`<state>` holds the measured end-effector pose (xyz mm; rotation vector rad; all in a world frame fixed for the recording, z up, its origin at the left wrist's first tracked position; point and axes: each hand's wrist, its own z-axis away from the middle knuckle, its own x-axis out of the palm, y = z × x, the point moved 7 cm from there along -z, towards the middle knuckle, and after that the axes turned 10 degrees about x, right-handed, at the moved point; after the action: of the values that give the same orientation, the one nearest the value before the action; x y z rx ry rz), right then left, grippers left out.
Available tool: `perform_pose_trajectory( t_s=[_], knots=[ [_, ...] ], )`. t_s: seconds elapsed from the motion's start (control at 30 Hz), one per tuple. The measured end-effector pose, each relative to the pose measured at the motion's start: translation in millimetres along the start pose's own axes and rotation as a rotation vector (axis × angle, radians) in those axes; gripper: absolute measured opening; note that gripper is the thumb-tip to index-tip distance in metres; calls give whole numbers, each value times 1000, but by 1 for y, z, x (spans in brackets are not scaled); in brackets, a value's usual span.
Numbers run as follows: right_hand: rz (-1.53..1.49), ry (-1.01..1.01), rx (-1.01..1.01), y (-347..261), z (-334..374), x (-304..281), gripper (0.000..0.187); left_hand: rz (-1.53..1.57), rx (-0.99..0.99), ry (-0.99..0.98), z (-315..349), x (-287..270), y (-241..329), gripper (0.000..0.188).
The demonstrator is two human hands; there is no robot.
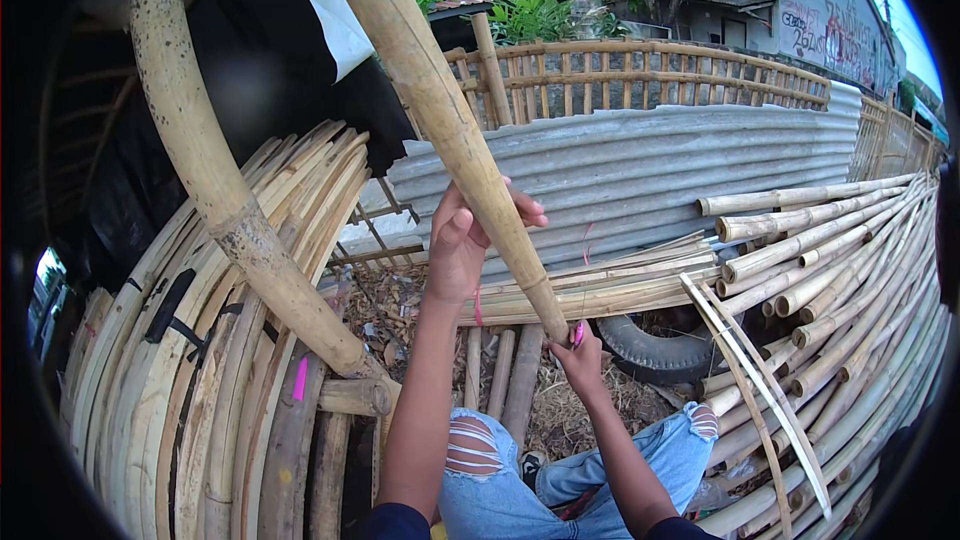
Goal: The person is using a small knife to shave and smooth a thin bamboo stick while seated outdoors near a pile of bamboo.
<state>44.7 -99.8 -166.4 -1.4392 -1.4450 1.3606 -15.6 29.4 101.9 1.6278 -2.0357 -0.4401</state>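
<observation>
A thick bamboo pole (470,160) slants through the middle, its wide upper end toward the upper left. My left hand (460,250) cradles it from behind at mid-length, thumb on the left side and fingertips showing past the right side. Its grip looks loose. By the pole's narrow lower end, my right hand (582,365) is closed around a small bright pink item (579,333), perhaps a handle; most of it is hidden in the fingers. That hand is at the pole's tip, and whether it also grips the pole I cannot tell.
A heavy bamboo post (200,140) leans at left before a bundle of split bamboo strips (150,380). Bamboo poles (800,290) are stacked at right, with two pale strips (765,380) nearer. Behind lie a tyre (655,348), a slat bundle (630,285) and corrugated metal sheeting (640,160).
</observation>
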Motion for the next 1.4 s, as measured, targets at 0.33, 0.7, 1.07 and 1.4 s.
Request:
perform_pose_trajectory(
  t_s=[0.33, 0.7, 1.07, 1.4],
  knots=[
    [24, -6, -126, 4, -17, 52, 34, -135, 305, 320, -65, -12, 169, 48],
    [513, 218, -652, -66, 4, -11, 27, -57, 416, 644, -13, -22, 133, 36],
    [-155, -332, -70, -246, 58, -21, 50, -308, 438, 466, 15, 0, 86, 17],
    [-214, -174, -114, -229, 79, -28, 43, -376, 579, 521, 58, 41, 68, 26]
  ],
)
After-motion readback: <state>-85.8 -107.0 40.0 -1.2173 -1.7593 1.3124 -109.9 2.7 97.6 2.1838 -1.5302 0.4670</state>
